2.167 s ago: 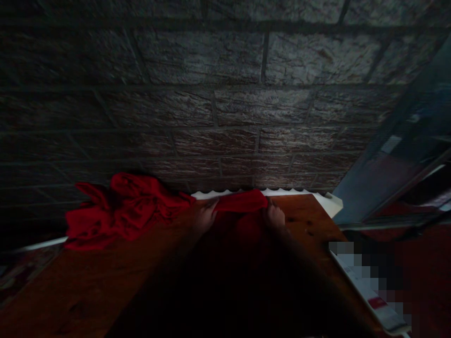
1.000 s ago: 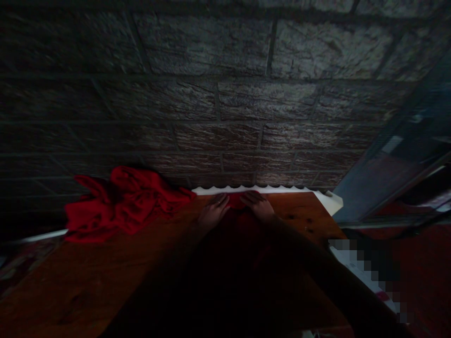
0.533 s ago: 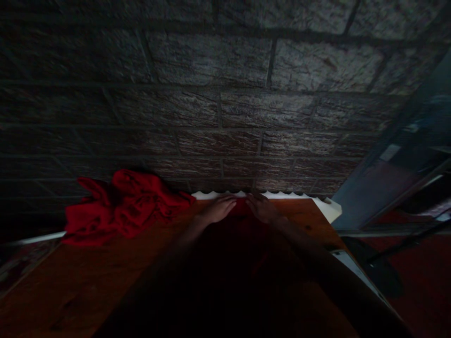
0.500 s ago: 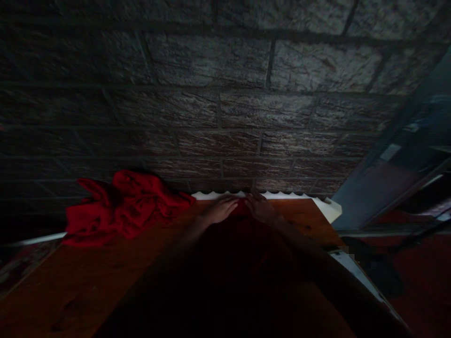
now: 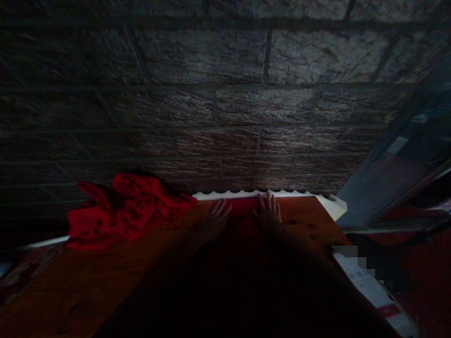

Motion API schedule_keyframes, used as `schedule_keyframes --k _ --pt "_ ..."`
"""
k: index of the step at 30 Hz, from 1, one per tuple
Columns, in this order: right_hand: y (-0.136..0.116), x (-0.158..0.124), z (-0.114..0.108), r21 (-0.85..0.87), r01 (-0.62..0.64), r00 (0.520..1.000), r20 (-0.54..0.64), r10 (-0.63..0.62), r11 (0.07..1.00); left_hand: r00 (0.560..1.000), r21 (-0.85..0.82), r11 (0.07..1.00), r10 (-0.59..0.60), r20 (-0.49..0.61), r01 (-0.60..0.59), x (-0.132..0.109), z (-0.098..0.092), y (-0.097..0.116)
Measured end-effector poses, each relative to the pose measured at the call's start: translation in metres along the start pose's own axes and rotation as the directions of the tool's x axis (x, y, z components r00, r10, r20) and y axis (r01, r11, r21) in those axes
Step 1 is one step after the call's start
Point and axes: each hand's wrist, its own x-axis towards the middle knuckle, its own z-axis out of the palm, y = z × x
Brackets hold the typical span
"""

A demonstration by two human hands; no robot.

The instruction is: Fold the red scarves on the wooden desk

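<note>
Tabletop [image 5: 105, 277], cloth [image 5: 241, 205]: left hand [image 5: 213, 220], right hand [image 5: 268, 216] farther apart

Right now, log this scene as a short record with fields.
table: wooden, against a brick wall
cloth: red, folded, at the table's far edge
left hand: flat and spread, at the cloth's left end
right hand: flat and spread, at the cloth's right end
pile: crumpled red fabric, left of the hands

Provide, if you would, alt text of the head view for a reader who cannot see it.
A person's left hand and right hand lie flat, fingers spread, on a red cloth at the far edge of a wooden table by a brick wall. A crumpled red heap lies to their left.
</note>
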Motion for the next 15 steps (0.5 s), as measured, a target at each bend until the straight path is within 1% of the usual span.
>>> schedule_keyframes --k 2,4,7,8,9,11,13,15 --pt "0.0 0.001 0.0 0.024 -0.009 1.0 0.018 0.008 1.0 1.0 -0.018 1.0 0.002 0.007 -0.002 -0.007 0.001 -0.003" --pt "0.001 0.006 -0.003 0.055 -0.018 0.998 0.069 0.014 0.998 0.997 -0.059 0.998 -0.024 0.078 0.029 -0.01 -0.005 -0.003" --pt "0.006 0.01 -0.016 0.161 -0.055 0.989 0.148 0.031 0.985 0.968 -0.17 0.979 -0.073 0.24 0.115 -0.012 -0.027 0.003" --pt "0.01 0.008 -0.022 0.223 -0.08 0.989 0.143 0.048 0.972 0.959 -0.212 0.967 -0.083 0.272 0.144 -0.016 -0.037 0.008" --pt "0.015 0.003 -0.028 0.298 -0.097 0.992 0.111 0.066 0.95 0.953 -0.25 0.953 -0.098 0.286 0.173 -0.021 -0.046 0.013" --pt "0.025 -0.019 -0.04 0.474 -0.075 0.996 -0.005 0.088 0.877 0.945 -0.311 0.919 -0.153 0.289 0.243 -0.039 -0.064 0.025" --pt "0.035 -0.053 -0.05 0.637 0.01 0.993 -0.095 0.066 0.771 0.927 -0.361 0.875 -0.218 0.305 0.324 -0.063 -0.076 0.038" --pt "0.038 -0.092 -0.057 0.757 0.052 0.997 -0.071 0.004 0.652 0.915 -0.406 0.838 -0.242 0.323 0.365 -0.084 -0.083 0.048"
